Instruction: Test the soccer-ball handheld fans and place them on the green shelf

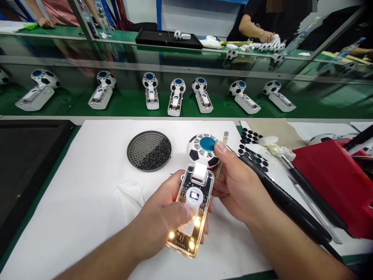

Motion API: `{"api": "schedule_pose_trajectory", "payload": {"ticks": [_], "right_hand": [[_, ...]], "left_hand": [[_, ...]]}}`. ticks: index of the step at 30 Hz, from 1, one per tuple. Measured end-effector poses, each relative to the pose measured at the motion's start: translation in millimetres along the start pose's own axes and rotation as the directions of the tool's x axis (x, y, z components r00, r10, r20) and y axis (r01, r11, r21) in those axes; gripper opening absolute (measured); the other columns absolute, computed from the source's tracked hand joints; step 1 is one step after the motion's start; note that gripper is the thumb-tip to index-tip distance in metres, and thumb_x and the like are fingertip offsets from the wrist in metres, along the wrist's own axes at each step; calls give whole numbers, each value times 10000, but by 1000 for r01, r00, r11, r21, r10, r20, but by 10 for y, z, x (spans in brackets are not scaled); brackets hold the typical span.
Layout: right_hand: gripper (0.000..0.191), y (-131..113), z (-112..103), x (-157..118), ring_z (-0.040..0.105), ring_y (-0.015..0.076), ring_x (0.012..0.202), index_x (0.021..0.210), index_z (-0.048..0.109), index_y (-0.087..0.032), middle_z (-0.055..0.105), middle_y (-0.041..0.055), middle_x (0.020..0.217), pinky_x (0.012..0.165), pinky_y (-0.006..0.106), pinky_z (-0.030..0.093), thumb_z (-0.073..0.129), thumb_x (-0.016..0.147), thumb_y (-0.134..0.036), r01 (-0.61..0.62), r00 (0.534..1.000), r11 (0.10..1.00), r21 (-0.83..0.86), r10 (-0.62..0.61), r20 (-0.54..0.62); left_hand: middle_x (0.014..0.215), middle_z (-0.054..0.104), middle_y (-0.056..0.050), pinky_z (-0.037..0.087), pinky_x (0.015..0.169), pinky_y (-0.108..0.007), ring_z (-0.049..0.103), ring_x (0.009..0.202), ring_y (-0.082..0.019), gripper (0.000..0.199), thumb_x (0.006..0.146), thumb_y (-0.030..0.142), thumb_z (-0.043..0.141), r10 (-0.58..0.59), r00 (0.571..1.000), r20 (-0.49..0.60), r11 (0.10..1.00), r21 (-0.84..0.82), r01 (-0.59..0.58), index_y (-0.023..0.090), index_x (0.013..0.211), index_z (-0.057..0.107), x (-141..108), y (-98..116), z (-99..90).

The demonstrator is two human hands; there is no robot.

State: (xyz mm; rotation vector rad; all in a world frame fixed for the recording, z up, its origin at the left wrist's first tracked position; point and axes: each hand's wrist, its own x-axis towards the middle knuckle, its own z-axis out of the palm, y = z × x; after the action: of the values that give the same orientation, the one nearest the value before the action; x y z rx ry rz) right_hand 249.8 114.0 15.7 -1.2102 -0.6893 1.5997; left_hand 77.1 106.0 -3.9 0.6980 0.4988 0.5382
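Left hand [159, 219], fingers curled around clear lit gadget [183, 186], thumb pressing its face. Right hand [237, 186], narrow pinch, thumb at blue disc [207, 144] on football-patterned head [196, 151], just above gadget.

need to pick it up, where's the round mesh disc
In the head view, the round mesh disc sits on the white sheet, left of the football-patterned piece and beyond the person's left hand.
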Motion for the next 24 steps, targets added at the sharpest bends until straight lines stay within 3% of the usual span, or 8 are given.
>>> {"api": "schedule_pose_trajectory", "payload": {"ticks": [6, 19, 24], "right_hand": [[406, 24, 11, -22, 348, 90, 356, 710, 556, -218, 414, -52, 475, 368, 243, 220, 537, 917, -566, 48, 999, 999, 6, -47, -18], [371, 11, 23, -25, 360, 76, 350, 709, 570, -223, 489, -41, 510, 370, 248, 192, 578, 909, -535, 90, 995, 996, 23, -89, -33], [361, 30, 11, -37, 402, 107, 354, 796, 602, -236, 515, -29, 518, 366, 261, 215, 552, 906, -576, 53, 998, 999, -11, -54, -33]], "left_hand": [[1045, 630, -95, 524, 646, -334, 637, 759, -204, 353, 808, 268, 621, 13, 999, 46, 1000, 19, -14, 189, 1140, 529, -11, 16, -7], [1030, 623, -78, 506, 620, -326, 623, 738, -195, 347, 805, 243, 602, 20, 999, 32, 998, 51, -22, 204, 1144, 544, 7, 15, -7], [1055, 629, -83, 530, 668, -352, 632, 772, -202, 348, 817, 251, 619, 31, 999, 19, 998, 53, -32, 208, 1154, 542, -17, -2, -14]]}}
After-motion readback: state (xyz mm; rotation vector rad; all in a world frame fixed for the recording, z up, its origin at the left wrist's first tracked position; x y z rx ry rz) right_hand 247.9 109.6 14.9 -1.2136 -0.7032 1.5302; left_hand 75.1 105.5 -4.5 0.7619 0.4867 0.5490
